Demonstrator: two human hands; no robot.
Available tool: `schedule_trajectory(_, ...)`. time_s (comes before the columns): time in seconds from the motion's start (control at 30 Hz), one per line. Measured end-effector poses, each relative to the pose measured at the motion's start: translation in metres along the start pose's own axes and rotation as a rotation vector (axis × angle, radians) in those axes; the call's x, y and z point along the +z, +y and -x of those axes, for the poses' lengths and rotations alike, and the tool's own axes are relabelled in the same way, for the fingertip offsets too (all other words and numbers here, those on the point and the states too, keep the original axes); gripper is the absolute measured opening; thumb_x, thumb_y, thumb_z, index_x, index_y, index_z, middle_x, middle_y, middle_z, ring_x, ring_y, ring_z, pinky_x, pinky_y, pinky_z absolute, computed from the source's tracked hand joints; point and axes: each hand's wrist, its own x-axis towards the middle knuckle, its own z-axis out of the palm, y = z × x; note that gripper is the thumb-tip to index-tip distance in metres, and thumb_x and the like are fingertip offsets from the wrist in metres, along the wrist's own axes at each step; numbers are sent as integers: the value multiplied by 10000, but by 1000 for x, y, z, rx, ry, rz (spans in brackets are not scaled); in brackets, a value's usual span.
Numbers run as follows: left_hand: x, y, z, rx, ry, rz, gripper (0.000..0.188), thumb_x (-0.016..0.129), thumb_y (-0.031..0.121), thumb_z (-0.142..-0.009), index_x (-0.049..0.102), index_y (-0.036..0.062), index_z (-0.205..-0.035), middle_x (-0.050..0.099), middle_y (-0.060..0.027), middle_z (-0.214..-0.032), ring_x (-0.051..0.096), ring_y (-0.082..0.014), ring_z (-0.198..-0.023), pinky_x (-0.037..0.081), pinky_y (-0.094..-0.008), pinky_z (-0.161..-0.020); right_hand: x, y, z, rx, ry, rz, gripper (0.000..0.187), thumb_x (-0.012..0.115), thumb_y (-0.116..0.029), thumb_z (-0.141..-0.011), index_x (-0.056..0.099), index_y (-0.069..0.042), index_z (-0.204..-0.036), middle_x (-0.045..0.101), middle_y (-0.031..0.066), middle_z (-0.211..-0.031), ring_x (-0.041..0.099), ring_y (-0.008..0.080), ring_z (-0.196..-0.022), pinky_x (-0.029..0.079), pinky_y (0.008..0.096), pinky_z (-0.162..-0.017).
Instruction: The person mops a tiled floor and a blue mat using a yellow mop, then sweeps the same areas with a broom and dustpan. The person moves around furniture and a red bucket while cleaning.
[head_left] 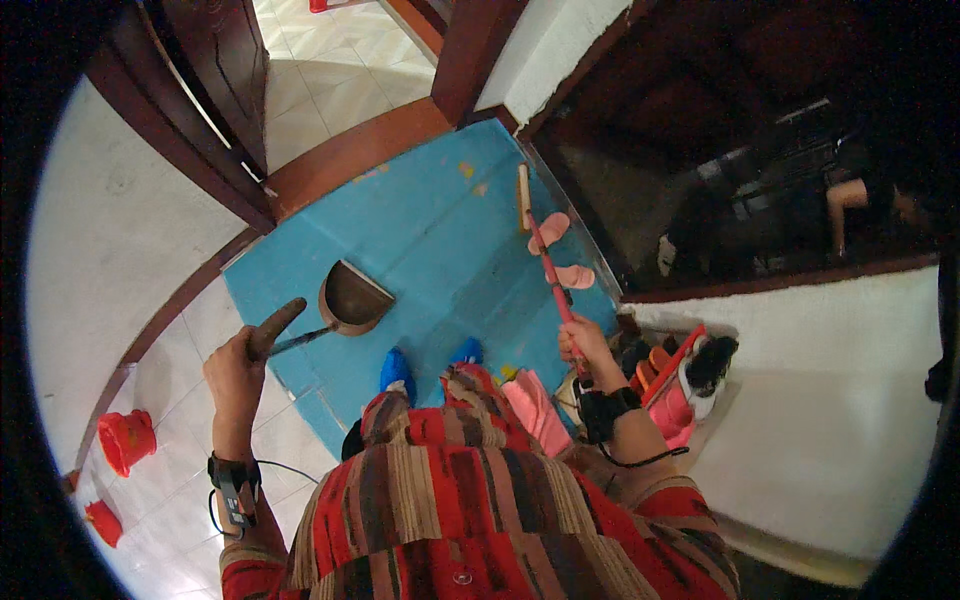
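Observation:
My left hand (236, 372) is wrapped round the handle of a long-handled brown dustpan (356, 322). Its pan lies to the left of my feet on a blue floor mat (410, 240), its open edge turned to the right. On the right side, my right hand (588, 343) grips the pink stick of a broom (550, 265). The pale broom head reaches the mat's far right part, close to the dark glossy panel. Beside the stick lie two pink slippers (549, 231), partly crossed by it in this view.
Blue shoe covers (397, 372) are on my feet. Several shoes (705, 372) and a pink cloth-like item (537, 412) crowd the right side. A wooden threshold (360, 155) borders the mat's far edge beside a dark door (205, 75). Red pots (127, 442) stand at the left.

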Motion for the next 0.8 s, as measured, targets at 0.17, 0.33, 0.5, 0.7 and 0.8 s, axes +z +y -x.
schedule_trajectory(0.17, 12, 38, -33, -46, 0, -17, 93, 613, 150, -739, 580, 107, -814, 592, -120, -671, 576, -330, -635, 423, -393, -530, -12, -64, -89, -42, 20, 90, 42, 477, -49, -784, 442, -50, -761, 420, 49, -496, 385, 137, -361, 309, 303, -319)
schedule_trajectory(0.33, 15, 67, -62, -201, -21, -91, 107, 618, 141, -727, 579, 97, -816, 588, -130, -680, 572, -335, -648, 423, -397, -547, -25, -114, -183, 30, -50, 172, 240, 516, -76, -737, 404, -41, -527, 404, 64, -453, 392, 197, -336, 319, 318, -327)
schedule_trajectory(0.5, 18, 78, -77, -307, -52, -69, 126, 630, 124, -718, 564, 80, -816, 579, -145, -673, 560, -347, -651, 420, -393, -561, -22, -150, -270, -148, -66, 289, 37, 498, -28, -729, 474, -4, -713, 473, 80, -500, 442, 179, -375, 336, 320, -340)
schedule_trajectory(0.7, 20, 91, -81, -326, -45, -89, 109, 625, 100, -723, 552, 70, -798, 568, -151, -666, 552, -351, -638, 414, -392, -553, 8, -143, -315, -150, -21, 520, 154, 509, -30, -724, 473, 32, -861, 507, 118, -607, 484, 219, -421, 382, 360, -388)
schedule_trajectory(0.8, 21, 97, -86, -340, -41, -106, 101, 623, 101, -730, 557, 69, -800, 572, -155, -677, 554, -351, -638, 416, -393, -553, 0, -120, -290, -148, 2, 664, 297, 503, -48, -743, 423, 19, -1021, 536, 157, -721, 543, 257, -486, 428, 387, -427)
